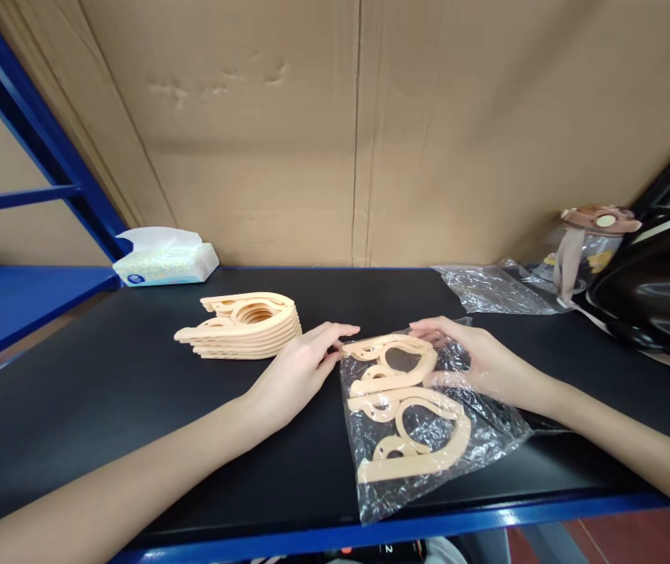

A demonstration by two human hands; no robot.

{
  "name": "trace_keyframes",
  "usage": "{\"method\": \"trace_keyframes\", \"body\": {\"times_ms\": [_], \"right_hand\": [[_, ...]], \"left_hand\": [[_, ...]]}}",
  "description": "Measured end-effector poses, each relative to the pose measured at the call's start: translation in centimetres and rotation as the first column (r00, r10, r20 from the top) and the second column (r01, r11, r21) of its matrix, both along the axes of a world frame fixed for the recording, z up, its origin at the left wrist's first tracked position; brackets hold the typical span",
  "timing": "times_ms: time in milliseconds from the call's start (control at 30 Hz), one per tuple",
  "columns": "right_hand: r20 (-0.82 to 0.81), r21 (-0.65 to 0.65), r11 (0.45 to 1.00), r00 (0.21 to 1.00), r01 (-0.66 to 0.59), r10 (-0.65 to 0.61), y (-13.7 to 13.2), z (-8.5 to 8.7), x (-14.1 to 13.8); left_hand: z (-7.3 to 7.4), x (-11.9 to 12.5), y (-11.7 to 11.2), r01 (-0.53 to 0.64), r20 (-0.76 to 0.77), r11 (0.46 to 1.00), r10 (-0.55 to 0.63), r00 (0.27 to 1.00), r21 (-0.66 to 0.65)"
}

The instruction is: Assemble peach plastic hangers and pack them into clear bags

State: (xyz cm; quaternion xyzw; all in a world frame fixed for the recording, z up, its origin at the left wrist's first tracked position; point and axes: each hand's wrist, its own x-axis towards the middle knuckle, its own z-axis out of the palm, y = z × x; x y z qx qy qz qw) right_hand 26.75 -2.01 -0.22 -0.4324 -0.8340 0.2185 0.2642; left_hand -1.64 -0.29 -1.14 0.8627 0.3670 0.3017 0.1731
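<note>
A clear plastic bag point(429, 462) lies on the black table point(105, 392), holding several flat beige plastic pieces point(405, 392). My left hand point(299, 368) pinches the bag's top left corner by the uppermost beige piece. My right hand point(476, 356) lies on the bag's upper right part, with its fingers curled onto the plastic. A stack of several more beige pieces point(246, 323) sits on the table to the left of my left hand.
A white tissue pack point(164, 257) lies at the back left beside a blue shelf frame point(29, 117). At the back right are an empty clear bag point(490, 288), a cup with a brown lid point(590, 247) and a black bag point(657, 294). Cardboard point(358, 117) covers the wall behind.
</note>
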Motion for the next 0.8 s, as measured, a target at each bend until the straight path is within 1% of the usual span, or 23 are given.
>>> {"method": "trace_keyframes", "body": {"times_ms": [100,167,267,333,400,433,467,533,600,633,700,733,800], "right_hand": [[0.036,0.048,0.998,0.999,0.036,-0.037,-0.2,-0.2,-0.1],[0.068,0.093,0.994,0.996,0.057,-0.063,-0.4,-0.4,-0.1],[0.151,0.215,0.973,0.981,0.086,-0.120,-0.7,-0.7,-0.4],[0.219,0.329,0.940,0.961,0.091,-0.170,-0.9,-0.9,-0.6],[0.266,0.417,0.905,0.941,0.086,-0.211,-1.0,-1.1,-0.7],[0.281,0.432,0.898,0.935,0.077,-0.215,-1.0,-1.0,-0.7],[0.296,0.422,0.904,0.933,0.066,-0.206,-0.9,-0.9,-0.5],[0.344,0.353,0.935,0.925,0.030,-0.160,-0.8,-0.2,0.1],[0.407,0.282,0.959,0.905,0.005,-0.124,-0.6,1.1,0.9],[0.440,0.273,0.962,0.889,0.006,-0.131,-0.5,1.9,1.2],[0.488,0.319,0.947,0.853,0.023,-0.185,-0.3,3.6,1.4],[0.492,0.368,0.929,0.840,0.037,-0.228,-0.1,4.5,1.2],[0.453,0.461,0.886,0.846,0.046,-0.280,0.2,6.1,-0.1]], "left_hand": [[0.2,0.1,-0.3,-0.033,-0.062,0.999,0.034,0.997,0.022],[0.3,0.1,-0.6,-0.023,-0.111,0.999,0.027,0.993,0.034],[0.5,0.2,-1.0,0.008,-0.182,0.999,0.001,0.983,0.049],[0.8,0.2,-1.3,0.048,-0.239,0.998,-0.035,0.970,0.050],[1.2,0.3,-1.6,0.117,-0.280,0.993,-0.104,0.954,0.029],[1.4,0.3,-1.7,0.153,-0.287,0.988,-0.144,0.947,0.011],[1.5,0.3,-1.9,0.185,-0.285,0.983,-0.180,0.941,-0.009],[1.8,0.3,-2.1,0.233,-0.279,0.971,-0.238,0.930,-0.050],[1.9,0.3,-2.3,0.257,-0.283,0.963,-0.269,0.921,-0.080],[1.9,0.2,-2.3,0.262,-0.285,0.961,-0.277,0.918,-0.091],[1.8,0.2,-2.3,0.273,-0.283,0.956,-0.292,0.914,-0.105],[1.8,0.2,-2.3,0.279,-0.279,0.955,-0.298,0.913,-0.105],[1.8,0.2,-2.3,0.297,-0.273,0.951,-0.311,0.911,-0.091]]}}
